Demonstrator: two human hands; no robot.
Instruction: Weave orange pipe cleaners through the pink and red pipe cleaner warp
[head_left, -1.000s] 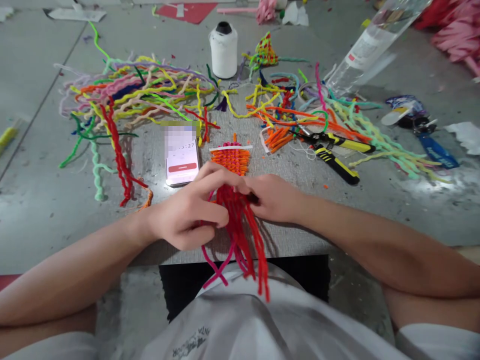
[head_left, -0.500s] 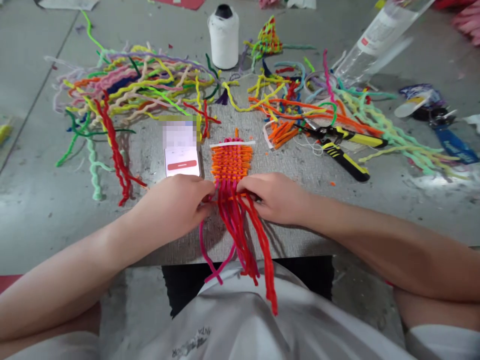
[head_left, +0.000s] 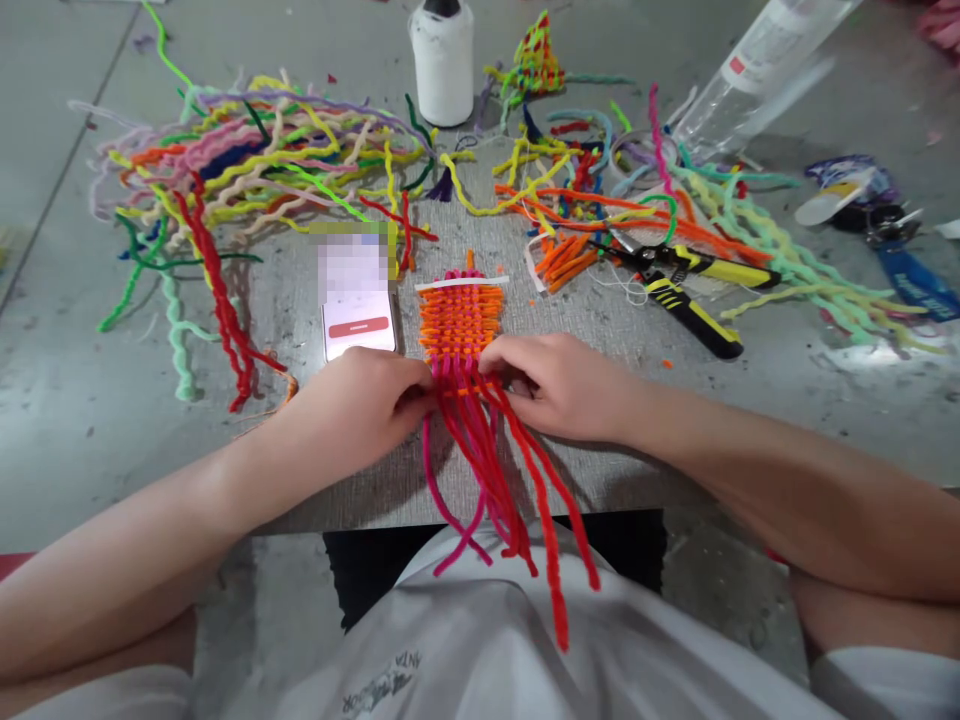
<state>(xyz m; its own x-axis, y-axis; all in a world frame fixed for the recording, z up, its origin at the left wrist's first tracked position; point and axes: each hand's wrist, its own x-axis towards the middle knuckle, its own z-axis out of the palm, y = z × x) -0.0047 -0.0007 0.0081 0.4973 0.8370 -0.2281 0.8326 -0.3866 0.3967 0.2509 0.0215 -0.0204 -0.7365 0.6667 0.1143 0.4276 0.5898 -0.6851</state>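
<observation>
A small woven piece (head_left: pixel 460 320) of orange and magenta pipe cleaners lies on the table in front of me, with a white strip (head_left: pixel 462 284) across its far end. From its near end long red pipe cleaners (head_left: pixel 504 490) and magenta pipe cleaners (head_left: pixel 442 505) hang over the table edge. An orange pipe cleaner (head_left: pixel 468 391) runs crosswise through these strands, just below the weave. My left hand (head_left: pixel 375 400) is closed at its left end, fingertips partly hidden. At the right end my right hand (head_left: pixel 551 388) is pinched closed, thumb and index finger against the weave's near corner.
A lit phone (head_left: pixel 358 320) lies left of the weave. Behind are a heap of colourful pipe cleaners (head_left: pixel 247 160), a white thread cone (head_left: pixel 442 70) and a clear bottle (head_left: pixel 757 80). Yellow-black pliers (head_left: pixel 690 300) lie at right, near a blue lanyard (head_left: pixel 915 285).
Both hands have shifted slightly, and the crosswise orange pipe cleaner sits a little closer to the weave. The hanging red and magenta strands have swung right and spread apart.
</observation>
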